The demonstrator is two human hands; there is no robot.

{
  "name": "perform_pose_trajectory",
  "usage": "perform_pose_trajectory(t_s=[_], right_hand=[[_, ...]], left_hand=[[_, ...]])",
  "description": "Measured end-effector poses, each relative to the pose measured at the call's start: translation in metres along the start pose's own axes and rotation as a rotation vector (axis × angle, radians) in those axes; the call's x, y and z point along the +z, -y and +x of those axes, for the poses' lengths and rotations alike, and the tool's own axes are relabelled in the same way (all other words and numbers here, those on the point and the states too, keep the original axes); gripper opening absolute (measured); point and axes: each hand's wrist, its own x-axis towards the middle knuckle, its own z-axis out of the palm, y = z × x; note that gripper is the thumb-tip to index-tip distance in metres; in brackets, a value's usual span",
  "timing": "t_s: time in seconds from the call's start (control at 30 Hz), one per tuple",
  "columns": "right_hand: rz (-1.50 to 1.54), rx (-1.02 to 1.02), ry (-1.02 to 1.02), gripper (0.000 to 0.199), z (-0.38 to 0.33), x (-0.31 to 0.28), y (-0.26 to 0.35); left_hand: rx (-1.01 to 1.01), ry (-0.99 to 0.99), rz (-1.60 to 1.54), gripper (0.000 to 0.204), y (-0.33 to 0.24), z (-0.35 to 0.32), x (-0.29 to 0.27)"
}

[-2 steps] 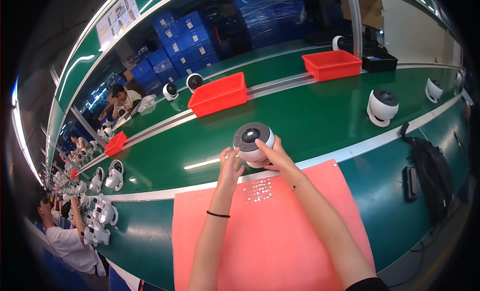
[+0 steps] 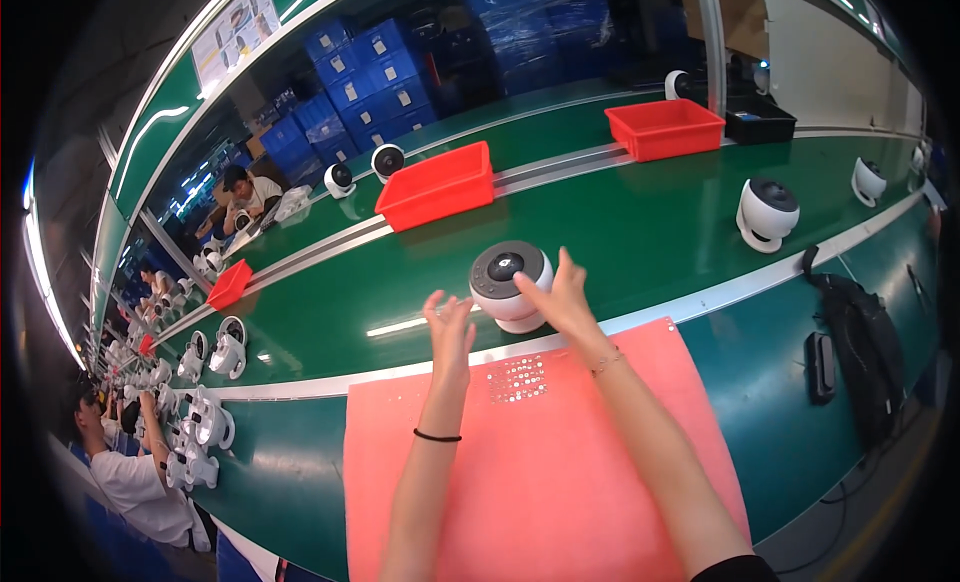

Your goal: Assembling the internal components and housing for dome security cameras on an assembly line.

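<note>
At frame centre I see a rounded white device with a dark grey disc top [image 2: 496, 286]. My left grip [image 2: 450, 334] is released beside it; my right grip [image 2: 564, 306] is splayed, thumb overlapping it, contact unclear.

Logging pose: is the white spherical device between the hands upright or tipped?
Upright: white spherical device has its dark-grey round top uppermost, white base down on the glossy green surface.

White device [image 2: 508, 300] partly behind right fingers [image 2: 568, 274]; sleeve [image 2: 738, 570] cut by lower edge; specks [image 2: 518, 379] too small to tell.
</note>
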Motion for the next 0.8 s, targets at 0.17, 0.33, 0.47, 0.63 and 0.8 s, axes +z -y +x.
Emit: perform_pose_trajectory(t_s=[0.17, 0.33, 0.47, 0.63, 0.8], right_hand=[[0.428, -0.467, 0.007, 0.041, -0.026, -0.088, 0.105], [0.320, -0.973, -0.266, 0.030, -0.085, -0.139, 0.154], [0.555, -0.933, 0.062, 0.020, -0.135, -0.181, 0.156], [0.493, -0.917, 0.271, 0.018, -0.144, -0.193, 0.166], [0.409, -1.000, 0.448, 0.016, -0.142, -0.204, 0.167]], left_hand=[[0.344, 0.032, -0.146, 0.047, -0.063, -0.041, 0.000], [0.778, 0.024, -0.046, 0.034, -0.109, -0.077, -0.014], [1.082, -0.021, 0.054, 0.021, -0.138, -0.088, -0.040], [0.970, 0.004, 0.116, 0.020, -0.146, -0.133, -0.125], [0.932, 0.082, 0.142, 0.020, -0.152, -0.139, -0.122]])
